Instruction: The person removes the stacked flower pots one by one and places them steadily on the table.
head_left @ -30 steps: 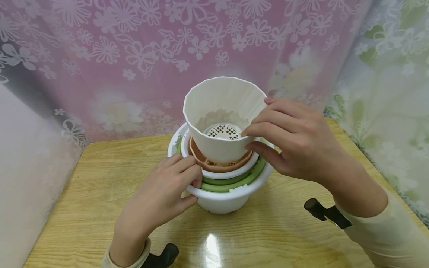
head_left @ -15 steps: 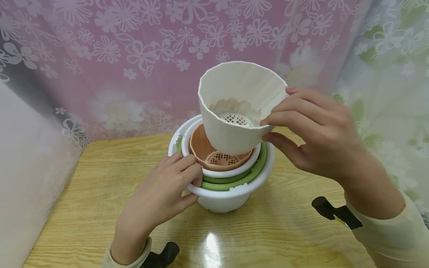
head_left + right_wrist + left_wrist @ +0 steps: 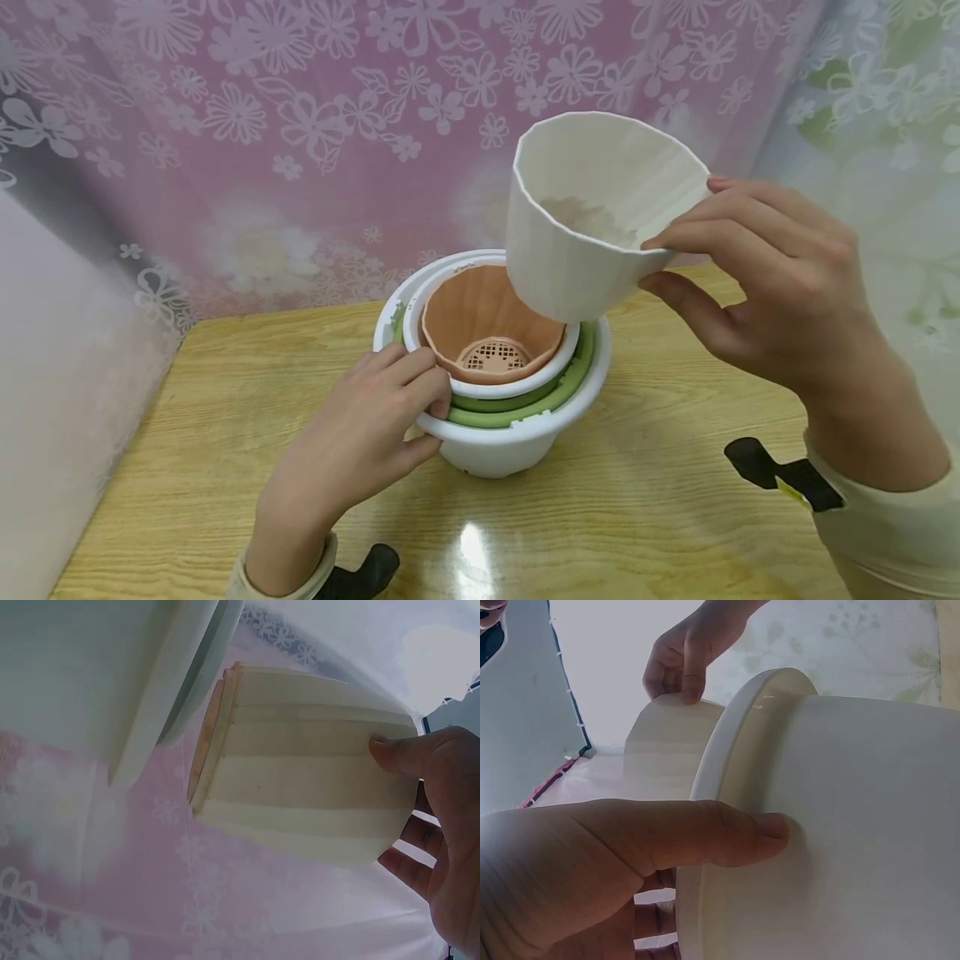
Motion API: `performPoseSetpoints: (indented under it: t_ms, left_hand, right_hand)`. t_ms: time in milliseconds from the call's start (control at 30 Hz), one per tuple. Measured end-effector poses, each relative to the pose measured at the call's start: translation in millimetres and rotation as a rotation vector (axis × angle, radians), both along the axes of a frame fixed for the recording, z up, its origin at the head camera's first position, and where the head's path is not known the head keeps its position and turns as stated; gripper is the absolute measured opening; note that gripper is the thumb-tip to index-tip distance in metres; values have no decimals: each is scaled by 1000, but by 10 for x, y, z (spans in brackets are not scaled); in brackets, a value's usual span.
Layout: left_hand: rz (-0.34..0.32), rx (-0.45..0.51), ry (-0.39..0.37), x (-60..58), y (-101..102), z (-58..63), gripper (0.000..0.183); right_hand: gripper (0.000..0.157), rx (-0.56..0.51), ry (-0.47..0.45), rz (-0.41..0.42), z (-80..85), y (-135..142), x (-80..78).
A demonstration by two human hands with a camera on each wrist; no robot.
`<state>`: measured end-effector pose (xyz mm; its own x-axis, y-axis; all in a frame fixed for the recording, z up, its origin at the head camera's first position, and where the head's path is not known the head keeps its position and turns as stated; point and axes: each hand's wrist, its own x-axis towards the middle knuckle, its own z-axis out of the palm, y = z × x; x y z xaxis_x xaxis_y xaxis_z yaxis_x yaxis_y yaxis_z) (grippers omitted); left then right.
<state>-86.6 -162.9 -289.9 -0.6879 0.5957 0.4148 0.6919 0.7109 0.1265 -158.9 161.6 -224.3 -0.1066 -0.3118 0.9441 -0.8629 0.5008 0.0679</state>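
Note:
My right hand (image 3: 780,275) pinches the rim of a white faceted flowerpot (image 3: 555,258), thumb outside and fingers inside. The pot hangs tilted above the right side of a nested stack, its bottom overlapping the stack's rim in the head view. Innermost in the stack sits an orange-brown flowerpot (image 3: 480,304) with a perforated bottom. White and green rims (image 3: 498,417) ring it, inside a large white pot (image 3: 498,457) standing on the table. With my left hand (image 3: 367,433) I grip the stack's near-left rim; the thumb (image 3: 754,836) presses the outer wall in the left wrist view.
The wood-grain table (image 3: 225,433) reaches back to a pink flowered curtain (image 3: 322,167). Pale flowered cloth (image 3: 900,167) hangs along the right side, with a whitish one at left. Black wrist mounts (image 3: 783,475) stick out from the sleeves.
My right hand has lifted the white flowerpot out of the stack, up and to the right, tilting it further. The orange-brown pot is now largely uncovered. My left hand has stayed at the rim.

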Motion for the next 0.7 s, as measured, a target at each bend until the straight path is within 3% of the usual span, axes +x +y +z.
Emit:
performPoseSetpoints:
  t_ms: [433, 700]
  left_hand:
    - [-3, 14, 5, 5, -6, -14, 32]
    - [4, 7, 2, 14, -10, -13, 32]
  right_hand:
    - [56, -50, -94, -118, -43, 210, -127]
    - [62, 10, -176, -187, -233, 389, -346]
